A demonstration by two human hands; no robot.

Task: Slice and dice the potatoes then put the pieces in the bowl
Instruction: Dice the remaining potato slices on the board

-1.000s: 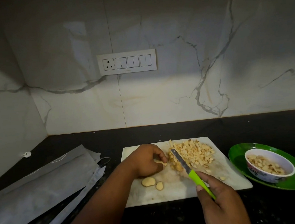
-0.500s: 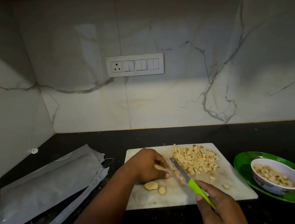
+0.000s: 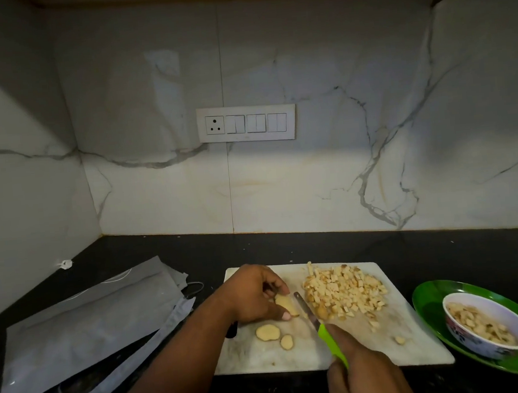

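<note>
The potato piece point(image 3: 284, 304) is pinched on the cutting board point(image 3: 265, 357) by the left hand point(image 3: 253, 294), its long axis running from the board's far-left corner toward the near edge. Since a half-second ago the knife point(image 3: 317, 323) — gripped by the right hand point(image 3: 365, 375) — has stayed beside the piece, its tip pointing away. Two slices point(image 3: 267, 333) lie nearer the front edge, diced potato point(image 3: 344, 290) toward the far-right corner. The bowl point(image 3: 488, 325) sits on a green plate point(image 3: 433, 303) at the worktop's right.
</note>
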